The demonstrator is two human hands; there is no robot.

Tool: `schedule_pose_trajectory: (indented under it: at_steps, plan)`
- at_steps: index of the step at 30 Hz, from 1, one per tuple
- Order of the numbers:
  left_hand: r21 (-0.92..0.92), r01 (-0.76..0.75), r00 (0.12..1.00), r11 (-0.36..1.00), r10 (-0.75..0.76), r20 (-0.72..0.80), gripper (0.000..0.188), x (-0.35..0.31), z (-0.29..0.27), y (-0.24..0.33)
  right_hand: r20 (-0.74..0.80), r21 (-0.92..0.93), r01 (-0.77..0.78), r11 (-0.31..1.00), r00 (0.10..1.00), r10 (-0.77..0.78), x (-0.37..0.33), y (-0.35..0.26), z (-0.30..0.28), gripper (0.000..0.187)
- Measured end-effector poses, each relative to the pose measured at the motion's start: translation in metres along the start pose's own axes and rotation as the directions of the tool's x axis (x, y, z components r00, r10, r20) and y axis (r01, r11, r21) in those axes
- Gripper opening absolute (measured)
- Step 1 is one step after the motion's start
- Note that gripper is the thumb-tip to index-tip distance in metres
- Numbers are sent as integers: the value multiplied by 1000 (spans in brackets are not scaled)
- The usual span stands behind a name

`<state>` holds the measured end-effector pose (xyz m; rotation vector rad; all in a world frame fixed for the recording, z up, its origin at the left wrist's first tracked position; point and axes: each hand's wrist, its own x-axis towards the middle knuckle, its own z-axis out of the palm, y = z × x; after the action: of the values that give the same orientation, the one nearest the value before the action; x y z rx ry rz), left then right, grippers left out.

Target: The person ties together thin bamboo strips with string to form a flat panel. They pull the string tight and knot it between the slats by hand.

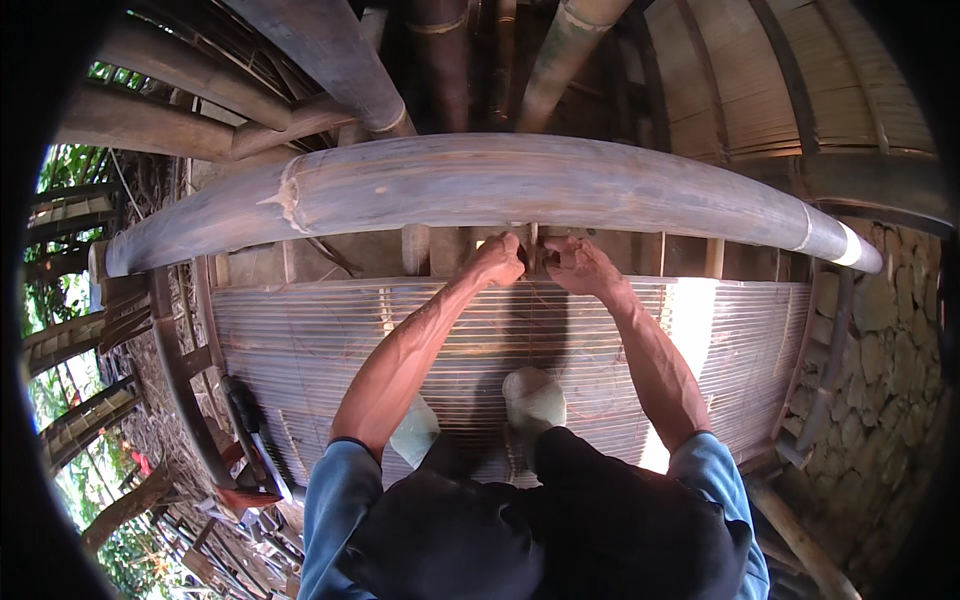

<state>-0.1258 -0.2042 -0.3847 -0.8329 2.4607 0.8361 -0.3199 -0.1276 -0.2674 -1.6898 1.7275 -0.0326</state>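
Observation:
A thick bamboo pole (560, 180) runs crosswise in front of me, above the far edge of a slatted bamboo panel (330, 340). Just under the pole's middle, my left hand (499, 261) is closed, its fingers curled inward. My right hand (582, 265) is closed beside it, thumb and fingers bent toward the left hand. Between the two stands a thin upright strip (533, 240), close to the fingers of both. Whatever the fingertips grip is too small or hidden to make out. Both forearms reach over the slats.
My feet in pale greenish coverings (534, 397) rest on the slats. A long black-handled tool (244, 405) lies by the left edge. Large bamboo posts (330, 60) rise beyond the pole. A stone wall (880, 350) borders the right, and loose wood (130, 505) is at lower left.

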Motion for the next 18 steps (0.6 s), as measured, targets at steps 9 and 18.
schedule_pose_trajectory:
  at_steps: [9, 18]
  plan:
    - [-632, 131, 991, 764, -97, 88, 22, -42, -93, 66, -164, 51, 58, 997, 985, -49, -11, 54, 29, 27]
    - [-442, -365, 818, 819, 55, -573, 27, -106, -98, 120, -129, 454, 102, 885, 990, -47, -100, -26, -77, 19]
